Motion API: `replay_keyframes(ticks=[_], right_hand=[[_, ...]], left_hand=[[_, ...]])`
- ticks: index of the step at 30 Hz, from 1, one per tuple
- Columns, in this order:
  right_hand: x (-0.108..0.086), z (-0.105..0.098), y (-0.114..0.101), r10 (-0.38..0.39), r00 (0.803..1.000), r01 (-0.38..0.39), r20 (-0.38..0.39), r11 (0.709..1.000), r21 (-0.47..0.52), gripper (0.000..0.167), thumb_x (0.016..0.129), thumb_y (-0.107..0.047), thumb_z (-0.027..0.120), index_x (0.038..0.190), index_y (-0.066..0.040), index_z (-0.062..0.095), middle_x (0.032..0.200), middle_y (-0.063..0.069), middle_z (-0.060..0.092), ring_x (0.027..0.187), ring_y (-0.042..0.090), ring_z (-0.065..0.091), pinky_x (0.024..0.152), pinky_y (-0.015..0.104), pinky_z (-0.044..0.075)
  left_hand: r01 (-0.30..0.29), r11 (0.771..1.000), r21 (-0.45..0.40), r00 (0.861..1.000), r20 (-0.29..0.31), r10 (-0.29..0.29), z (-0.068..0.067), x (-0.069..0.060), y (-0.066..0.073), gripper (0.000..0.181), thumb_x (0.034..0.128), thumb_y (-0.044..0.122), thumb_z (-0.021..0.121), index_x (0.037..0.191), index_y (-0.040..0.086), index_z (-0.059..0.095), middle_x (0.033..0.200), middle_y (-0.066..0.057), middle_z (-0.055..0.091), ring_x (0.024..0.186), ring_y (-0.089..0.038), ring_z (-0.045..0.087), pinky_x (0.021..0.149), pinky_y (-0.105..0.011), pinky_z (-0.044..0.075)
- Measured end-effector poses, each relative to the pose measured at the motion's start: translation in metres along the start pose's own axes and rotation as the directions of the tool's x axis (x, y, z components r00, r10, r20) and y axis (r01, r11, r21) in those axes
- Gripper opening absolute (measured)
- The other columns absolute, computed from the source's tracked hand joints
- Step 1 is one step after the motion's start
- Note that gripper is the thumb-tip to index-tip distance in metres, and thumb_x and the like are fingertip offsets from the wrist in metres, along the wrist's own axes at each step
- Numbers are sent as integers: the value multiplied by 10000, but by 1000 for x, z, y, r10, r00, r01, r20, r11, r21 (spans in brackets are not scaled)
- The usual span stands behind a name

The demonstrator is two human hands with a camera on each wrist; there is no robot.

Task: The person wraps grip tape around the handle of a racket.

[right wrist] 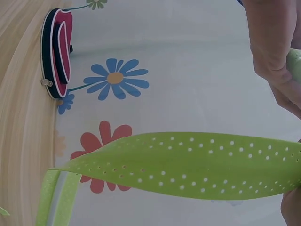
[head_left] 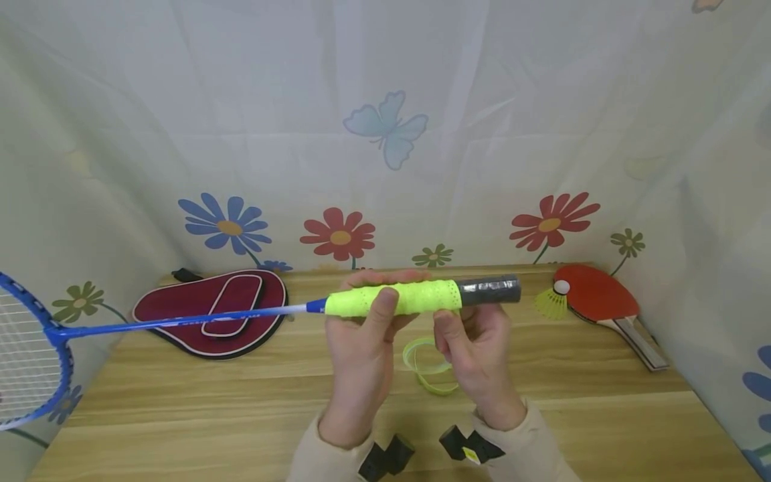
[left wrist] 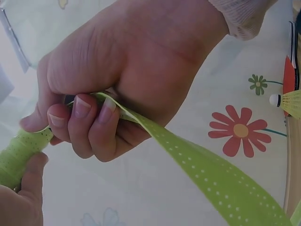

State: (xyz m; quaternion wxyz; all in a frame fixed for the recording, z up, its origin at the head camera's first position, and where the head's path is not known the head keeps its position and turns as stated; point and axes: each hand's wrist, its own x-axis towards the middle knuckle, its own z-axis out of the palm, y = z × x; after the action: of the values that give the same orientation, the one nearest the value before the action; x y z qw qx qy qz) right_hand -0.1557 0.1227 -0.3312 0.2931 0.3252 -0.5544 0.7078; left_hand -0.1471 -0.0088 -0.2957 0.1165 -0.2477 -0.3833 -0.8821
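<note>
A blue badminton racket (head_left: 229, 317) is held level in the air. Bright yellow-green perforated overgrip tape (head_left: 427, 296) is wound round most of its handle, while the butt end (head_left: 490, 290) is bare and dark. My left hand (head_left: 358, 355) grips the wound part, thumb across the front. Just below the edge of the winding, my right hand (head_left: 478, 348) pinches the tape between thumb and curled fingers. From there a loose strip of tape (right wrist: 211, 165) hangs down, slightly twisted, in both wrist views. Its lower loops (head_left: 436, 388) show over the tabletop.
A maroon paddle case (head_left: 181, 301) lies at the back left of the wooden table (head_left: 211, 415). Back right are a red table tennis paddle (head_left: 596, 291) and a yellow shuttlecock (head_left: 553, 302). A flower-printed curtain (head_left: 271, 134) closes off the back and sides.
</note>
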Motion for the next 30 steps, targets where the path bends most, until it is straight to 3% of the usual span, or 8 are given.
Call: replay_keyframes(ticks=[2, 8, 14, 20, 24, 26, 30], right_hand=[[0, 0, -1, -13, 1000, 13, -10, 1000, 6, 139, 956, -63, 606, 1041, 26, 540, 530, 44, 475, 407, 115, 421, 317, 227, 339], [2, -1, -6, 32, 999, -32, -39, 999, 11, 93, 956, -26, 590, 1033, 10, 554, 521, 21, 471, 394, 120, 395, 308, 242, 301], [4, -2, -9, 46, 999, -47, 17, 999, 20, 126, 980, 39, 494, 1103, 15, 506, 576, 25, 486, 417, 112, 387, 320, 228, 305], [4, -5, -8, 52, 997, -55, 50, 997, 50, 218, 983, 37, 493, 1201, 48, 498, 621, 28, 521, 422, 111, 391, 315, 226, 305], [3, -8, -6, 62, 997, -63, 36, 997, 34, 189, 981, -16, 541, 1162, 38, 550, 627, 28, 541, 417, 116, 384, 307, 221, 287], [3, -9, -5, 52, 998, -53, 28, 998, 28, 102, 977, -33, 559, 1068, 11, 572, 618, 24, 547, 414, 115, 381, 307, 218, 282], [4, -8, -3, 13, 1000, -14, 16, 1000, 24, 73, 968, -49, 579, 984, 21, 562, 591, 26, 534, 411, 120, 383, 313, 222, 302]], left_hand=[[15, 1000, 7, 1000, 13, -15, 0, 0, 1, 173, 951, 75, 624, 1102, 54, 540, 1087, -169, 687, 1035, -350, 654, 870, -458, 553], [37, 999, 9, 997, 64, -38, 1, -1, 0, 431, 857, -109, 607, 1208, 123, 510, 1144, -161, 639, 1081, -331, 618, 919, -404, 540], [7, 1000, 7, 997, 77, -8, 1, -1, -2, 404, 904, -45, 636, 1264, 60, 488, 1171, -161, 629, 1089, -300, 619, 938, -500, 503], [-13, 999, 34, 999, 53, 11, 1, -1, -3, 387, 912, -2, 646, 1268, -2, 495, 1151, -156, 645, 1077, -295, 627, 908, -532, 503], [-9, 996, 93, 1000, 24, 7, 0, -1, -4, 344, 907, 16, 662, 1226, -10, 535, 1132, -163, 653, 1035, -277, 643, 868, -511, 531], [-4, 993, 120, 1000, 8, 3, 1, -2, -4, 348, 898, 58, 687, 1207, -18, 548, 1127, -193, 652, 1011, -275, 653, 849, -507, 542], [11, 986, 167, 1000, -26, -7, 2, -4, -6, 467, 877, 157, 726, 1197, -111, 515, 1107, -220, 653, 962, -268, 667, 823, -488, 564]])
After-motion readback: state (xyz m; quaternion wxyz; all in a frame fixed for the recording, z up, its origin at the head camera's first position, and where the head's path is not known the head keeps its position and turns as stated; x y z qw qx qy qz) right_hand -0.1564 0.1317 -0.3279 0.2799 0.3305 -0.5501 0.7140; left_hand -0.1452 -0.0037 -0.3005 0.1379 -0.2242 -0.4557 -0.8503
